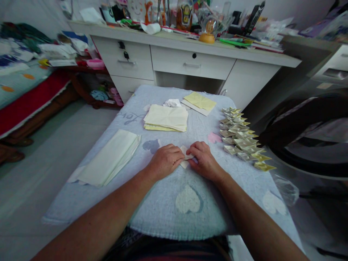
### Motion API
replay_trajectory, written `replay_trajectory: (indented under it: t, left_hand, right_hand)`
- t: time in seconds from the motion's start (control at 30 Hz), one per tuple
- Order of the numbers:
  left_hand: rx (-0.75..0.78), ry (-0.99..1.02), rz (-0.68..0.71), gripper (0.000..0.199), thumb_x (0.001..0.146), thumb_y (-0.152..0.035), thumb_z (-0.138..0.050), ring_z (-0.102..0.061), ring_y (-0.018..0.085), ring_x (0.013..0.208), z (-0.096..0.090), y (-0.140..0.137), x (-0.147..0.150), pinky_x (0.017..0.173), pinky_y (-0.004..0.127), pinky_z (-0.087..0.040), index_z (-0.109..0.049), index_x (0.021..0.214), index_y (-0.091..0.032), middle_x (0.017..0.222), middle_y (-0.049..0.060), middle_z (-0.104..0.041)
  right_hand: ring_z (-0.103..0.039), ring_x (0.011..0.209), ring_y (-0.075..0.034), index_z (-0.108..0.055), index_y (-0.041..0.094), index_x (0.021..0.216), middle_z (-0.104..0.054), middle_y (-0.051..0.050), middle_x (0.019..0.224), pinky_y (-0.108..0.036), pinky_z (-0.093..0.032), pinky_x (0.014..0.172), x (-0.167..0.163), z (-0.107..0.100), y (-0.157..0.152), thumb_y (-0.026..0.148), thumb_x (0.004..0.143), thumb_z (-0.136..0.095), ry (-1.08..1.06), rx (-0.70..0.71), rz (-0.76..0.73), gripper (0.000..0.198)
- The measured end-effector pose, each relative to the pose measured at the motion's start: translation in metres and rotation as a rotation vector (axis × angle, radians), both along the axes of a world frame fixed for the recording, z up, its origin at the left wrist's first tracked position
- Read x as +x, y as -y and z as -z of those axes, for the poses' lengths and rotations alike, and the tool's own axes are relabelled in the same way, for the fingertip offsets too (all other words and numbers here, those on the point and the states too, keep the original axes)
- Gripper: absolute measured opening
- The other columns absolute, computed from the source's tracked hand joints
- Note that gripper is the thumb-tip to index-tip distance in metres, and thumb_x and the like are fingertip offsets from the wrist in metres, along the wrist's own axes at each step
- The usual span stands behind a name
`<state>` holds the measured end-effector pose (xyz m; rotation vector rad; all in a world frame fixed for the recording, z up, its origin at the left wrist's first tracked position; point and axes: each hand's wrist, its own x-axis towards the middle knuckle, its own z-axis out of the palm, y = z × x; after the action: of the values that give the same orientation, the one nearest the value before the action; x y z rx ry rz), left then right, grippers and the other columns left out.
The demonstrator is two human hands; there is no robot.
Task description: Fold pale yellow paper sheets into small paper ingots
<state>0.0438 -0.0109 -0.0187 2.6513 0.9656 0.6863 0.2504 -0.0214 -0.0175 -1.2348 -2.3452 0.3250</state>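
Observation:
A small piece of folded pale paper [184, 164] lies on the cloth-covered table between my two hands. My left hand [169, 159] presses its left side, fingers curled together on it. From the right, my right hand [202, 158] pinches the paper's other edge, its fingers bent over it. Parts of the paper are hidden under the fingers. Ahead of the hands sits a stack of cream and yellow paper sheets [166, 116]. On the right, folded paper boat-like shapes [239, 136] stand in close rows.
A long folded bundle of pale paper [110, 157] lies at the left of the blue tablecloth [163, 214]. Yellow and white sheets [199, 101] and a crumpled white tissue [172, 103] are at the back. Beyond stands a cluttered white desk [193, 67]; a front-loading washing machine [331, 78] is at right.

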Motion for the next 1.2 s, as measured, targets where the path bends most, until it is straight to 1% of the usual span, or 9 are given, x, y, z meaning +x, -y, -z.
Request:
replay_trajectory:
  t: [0.13, 0.23, 0.33, 0.5, 0.63, 0.77, 0.97, 1.1, 1.2]
  left_hand:
    - [-0.009, -0.005, -0.012, 0.018, 0.092, -0.021, -0.05, -0.057, 0.018, 0.086, -0.002, 0.001, -0.001, 0.079, 0.032, -0.045, -0.068, 0.089, -0.018, 0.087, 0.004, -0.068]
    - [-0.017, -0.035, -0.029, 0.017, 0.091, -0.022, -0.051, -0.057, 0.018, 0.083, -0.004, 0.001, -0.001, 0.076, 0.031, -0.045, -0.068, 0.088, -0.018, 0.084, 0.004, -0.066]
    - [-0.037, -0.067, -0.078, 0.011, 0.087, -0.019, -0.056, -0.056, 0.018, 0.082, -0.006, 0.001, -0.002, 0.074, 0.031, -0.044, -0.067, 0.085, -0.018, 0.082, 0.004, -0.064]
    - [-0.088, -0.099, -0.098, 0.01, 0.086, -0.019, -0.057, -0.055, 0.018, 0.079, -0.007, -0.002, -0.004, 0.071, 0.03, -0.043, -0.064, 0.079, -0.018, 0.078, 0.003, -0.061]
    - [-0.156, -0.086, -0.114, 0.009, 0.085, -0.021, -0.059, -0.055, 0.017, 0.078, -0.007, -0.004, -0.005, 0.069, 0.029, -0.042, -0.062, 0.076, -0.018, 0.076, 0.002, -0.06]
    - [-0.183, -0.049, -0.135, 0.006, 0.083, -0.019, -0.059, -0.055, 0.018, 0.081, -0.007, -0.004, -0.004, 0.073, 0.03, -0.043, -0.062, 0.078, -0.019, 0.078, 0.002, -0.059]
    - [-0.203, -0.048, -0.145, 0.005, 0.08, -0.014, -0.058, -0.054, 0.019, 0.083, -0.009, -0.005, -0.009, 0.076, 0.032, -0.042, -0.062, 0.078, -0.018, 0.081, 0.003, -0.058]
    - [-0.221, -0.053, -0.133, 0.007, 0.082, -0.014, -0.057, -0.053, 0.019, 0.083, -0.011, -0.007, -0.011, 0.075, 0.031, -0.042, -0.061, 0.078, -0.018, 0.081, 0.003, -0.057]
    - [-0.231, -0.058, -0.14, 0.009, 0.084, -0.016, -0.056, -0.054, 0.019, 0.082, -0.013, -0.009, -0.012, 0.073, 0.03, -0.041, -0.061, 0.077, -0.018, 0.079, 0.003, -0.058]
  right_hand:
    - [-0.047, 0.086, -0.022, -0.062, 0.02, 0.088, -0.059, -0.006, 0.088, -0.035, -0.034, 0.077, 0.0, 0.004, -0.002, 0.007, 0.075, -0.056, 0.049, 0.014, 0.022, 0.019]
    - [-0.047, 0.085, -0.022, -0.061, 0.019, 0.084, -0.059, -0.006, 0.086, -0.035, -0.034, 0.076, -0.001, 0.003, -0.003, 0.005, 0.074, -0.055, 0.062, 0.001, 0.035, 0.019]
    - [-0.046, 0.085, -0.022, -0.061, 0.019, 0.081, -0.058, -0.006, 0.085, -0.034, -0.034, 0.075, -0.001, 0.001, -0.002, 0.005, 0.074, -0.055, 0.065, -0.025, 0.04, 0.017]
    - [-0.049, 0.084, -0.019, -0.065, 0.018, 0.08, -0.06, -0.005, 0.086, -0.033, -0.035, 0.077, 0.004, -0.001, -0.006, 0.01, 0.08, -0.058, -0.01, -0.097, 0.025, 0.011]
    - [-0.051, 0.084, -0.018, -0.067, 0.018, 0.079, -0.06, -0.004, 0.085, -0.033, -0.037, 0.078, 0.007, -0.001, -0.009, 0.015, 0.082, -0.064, -0.089, -0.156, 0.018, 0.006]
    - [-0.051, 0.086, -0.019, -0.067, 0.019, 0.08, -0.06, -0.004, 0.087, -0.033, -0.037, 0.078, 0.007, 0.0, -0.008, 0.015, 0.082, -0.065, -0.101, -0.155, 0.045, 0.004]
    - [-0.051, 0.086, -0.019, -0.066, 0.018, 0.077, -0.06, -0.005, 0.088, -0.034, -0.037, 0.08, 0.006, -0.005, -0.008, 0.017, 0.081, -0.067, -0.086, -0.171, 0.066, 0.003]
    - [-0.051, 0.088, -0.019, -0.066, 0.017, 0.078, -0.06, -0.005, 0.089, -0.034, -0.037, 0.082, 0.008, -0.008, -0.009, 0.012, 0.08, -0.066, -0.085, -0.195, 0.061, 0.005]
    - [-0.051, 0.088, -0.019, -0.065, 0.017, 0.078, -0.059, -0.004, 0.089, -0.034, -0.037, 0.081, 0.01, -0.007, -0.009, 0.013, 0.081, -0.065, -0.1, -0.196, 0.056, 0.005]
